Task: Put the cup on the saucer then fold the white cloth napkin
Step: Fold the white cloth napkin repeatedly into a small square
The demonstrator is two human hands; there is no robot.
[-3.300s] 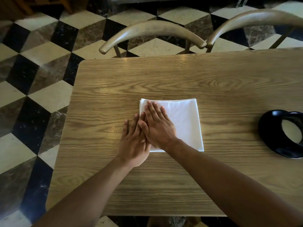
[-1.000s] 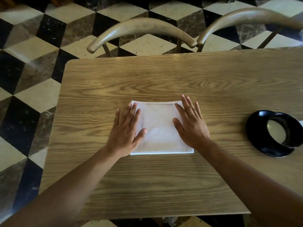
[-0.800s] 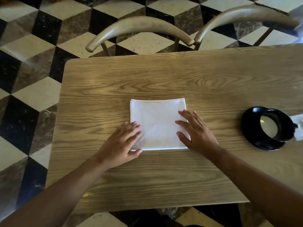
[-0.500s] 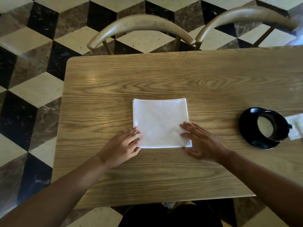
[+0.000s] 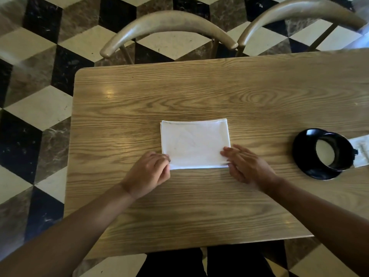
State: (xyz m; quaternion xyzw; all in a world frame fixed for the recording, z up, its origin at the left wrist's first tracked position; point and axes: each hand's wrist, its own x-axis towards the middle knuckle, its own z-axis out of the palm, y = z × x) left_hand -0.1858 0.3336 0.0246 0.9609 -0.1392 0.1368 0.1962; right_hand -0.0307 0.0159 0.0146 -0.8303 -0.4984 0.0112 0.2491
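Note:
The white cloth napkin (image 5: 194, 143) lies folded into a rectangle in the middle of the wooden table (image 5: 199, 92). My left hand (image 5: 148, 172) has its fingers curled at the napkin's near left corner and pinches it. My right hand (image 5: 246, 165) is at the near right corner, fingers on top and thumb at the near edge, pinching it. The black cup (image 5: 339, 158), pale inside, stands on the black saucer (image 5: 303, 156) at the right of the table, apart from both hands.
A white paper packet (image 5: 361, 152) lies just right of the saucer. Two curved wooden chair backs (image 5: 169, 23) (image 5: 299, 11) stand at the table's far edge. The floor has a black, white and brown tile pattern. My dark-clothed legs show below the near edge.
Both hands slid from flat on the napkin's sides down to its near corners. The left hand's fingers have curled, and the right fingers have closed on the corner. The cup and saucer have not moved.

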